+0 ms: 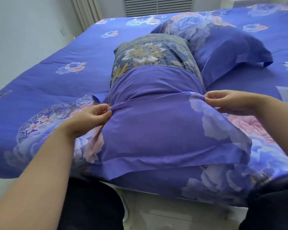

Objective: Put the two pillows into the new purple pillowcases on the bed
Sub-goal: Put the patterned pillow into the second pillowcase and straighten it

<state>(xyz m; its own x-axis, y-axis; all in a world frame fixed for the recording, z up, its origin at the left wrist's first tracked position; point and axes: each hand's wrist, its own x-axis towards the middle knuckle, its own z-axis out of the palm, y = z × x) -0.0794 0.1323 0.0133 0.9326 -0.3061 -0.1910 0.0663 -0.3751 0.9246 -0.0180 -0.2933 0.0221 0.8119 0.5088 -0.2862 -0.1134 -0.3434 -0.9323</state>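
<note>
Both hands pinch the purple cotton pillowcase (pixel 156 130), left hand (pixel 88 118) and right hand (pixel 229 100) at opposite sides. The grey-blue floral pillow (pixel 150 53) sticks halfway out. A second, cased pillow (pixel 214 47) lies behind it on the bed (pixel 48 72).

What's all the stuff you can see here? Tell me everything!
Near pillow: one, grey-blue with gold flowers, mid-bed, far end still outside its case.
Near pillowcase: one, purple, pulled over the pillow's near end.
Far pillow: one, already in a purple flowered case, behind and to the right.
Bedcover: one, purple-blue with pink and white flowers, spread over the bed.
Vent: one, grey slats, on the back wall.
Curtain: one, pale, back left corner.
Left hand: one, pinches the case's left side.
Right hand: one, pinches the case's right side.
</note>
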